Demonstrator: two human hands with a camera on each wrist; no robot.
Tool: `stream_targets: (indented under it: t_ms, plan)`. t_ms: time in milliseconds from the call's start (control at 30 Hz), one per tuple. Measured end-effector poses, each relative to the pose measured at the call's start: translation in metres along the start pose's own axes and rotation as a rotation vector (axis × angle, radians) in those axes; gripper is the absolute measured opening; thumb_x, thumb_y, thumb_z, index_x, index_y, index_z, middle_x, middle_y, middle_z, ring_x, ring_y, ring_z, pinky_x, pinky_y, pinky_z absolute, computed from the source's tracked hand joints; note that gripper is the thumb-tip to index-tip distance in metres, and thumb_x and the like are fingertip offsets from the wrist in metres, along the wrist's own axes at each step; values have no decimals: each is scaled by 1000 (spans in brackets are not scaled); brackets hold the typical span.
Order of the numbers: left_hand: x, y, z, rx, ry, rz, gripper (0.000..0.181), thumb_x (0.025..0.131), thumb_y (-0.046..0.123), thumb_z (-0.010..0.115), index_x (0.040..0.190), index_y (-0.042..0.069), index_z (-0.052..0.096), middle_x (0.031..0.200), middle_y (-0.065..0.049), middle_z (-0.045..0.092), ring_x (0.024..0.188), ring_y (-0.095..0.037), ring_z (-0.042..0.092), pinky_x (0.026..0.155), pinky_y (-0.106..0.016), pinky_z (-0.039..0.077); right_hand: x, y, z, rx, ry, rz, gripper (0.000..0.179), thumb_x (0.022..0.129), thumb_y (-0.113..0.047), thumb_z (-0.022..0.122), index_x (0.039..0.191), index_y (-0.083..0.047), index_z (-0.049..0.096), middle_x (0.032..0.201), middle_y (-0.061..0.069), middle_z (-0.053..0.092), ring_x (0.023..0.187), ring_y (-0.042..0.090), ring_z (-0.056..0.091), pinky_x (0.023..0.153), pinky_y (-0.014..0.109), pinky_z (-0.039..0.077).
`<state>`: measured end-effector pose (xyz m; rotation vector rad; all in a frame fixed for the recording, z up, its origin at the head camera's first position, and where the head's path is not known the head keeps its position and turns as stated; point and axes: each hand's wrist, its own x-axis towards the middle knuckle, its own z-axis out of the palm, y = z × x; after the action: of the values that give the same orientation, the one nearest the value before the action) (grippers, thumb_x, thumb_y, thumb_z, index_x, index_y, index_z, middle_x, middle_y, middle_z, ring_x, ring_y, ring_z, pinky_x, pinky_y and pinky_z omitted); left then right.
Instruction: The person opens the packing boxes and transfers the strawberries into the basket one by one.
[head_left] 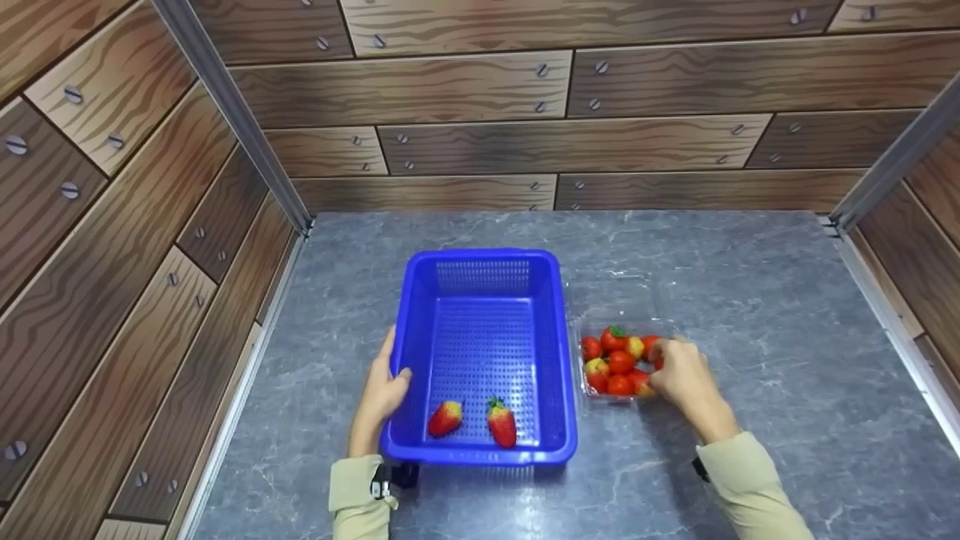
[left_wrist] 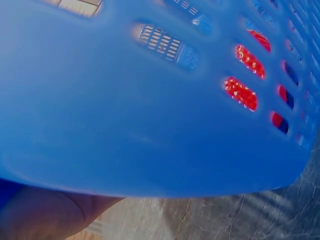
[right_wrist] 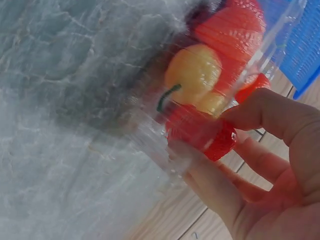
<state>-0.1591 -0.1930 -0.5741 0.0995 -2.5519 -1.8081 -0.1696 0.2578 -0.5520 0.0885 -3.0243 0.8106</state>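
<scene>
grey marbled table [head_left: 757,300], plank-print walls [head_left: 480,90]: my left hand [head_left: 382,391] grips the blue basket [head_left: 480,454]; my right hand [head_left: 684,375] pinches a strawberry [right_wrist: 195,127] in the clear box [head_left: 609,397] just beside it. only the right wrist view shows that pinch. two strawberries [head_left: 502,427] lie in one basket.

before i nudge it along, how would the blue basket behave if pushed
The blue basket would probably keep its shape, as its walls stand straight. It looks fairly light for its size, being full of holes. The two strawberries lie loose inside, so they might roll if jolted.
</scene>
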Motion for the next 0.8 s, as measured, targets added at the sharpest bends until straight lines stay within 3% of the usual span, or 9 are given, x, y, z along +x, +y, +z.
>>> stream_targets:
  t_ms: [300,633,800]
  plan:
    - [0,-1,2,-20,1,-15,79,85,-13,49,157,5,23,159,-25,24,139,-46,33,115,-56,27,3,-13,-19,9,34,-28,28,63,3,75,90,5,69,93,20,57,76,38,58,66,52,51]
    - [-1,0,2,-5,4,-16,80,85,-12,50,158,7,24,157,-26,28,136,-46,38,113,-57,31,9,-42,-30,49,90,-85,24,65,5,71,89,3,69,100,20,58,76,35,56,62,44,50]
    - [1,-2,3,-21,-4,-5,80,84,-13,48,157,3,22,157,-27,26,138,-46,34,115,-56,27,11,-61,-33,54,116,-88,26,65,5,70,91,0,69,102,17,57,77,35,56,62,44,48]
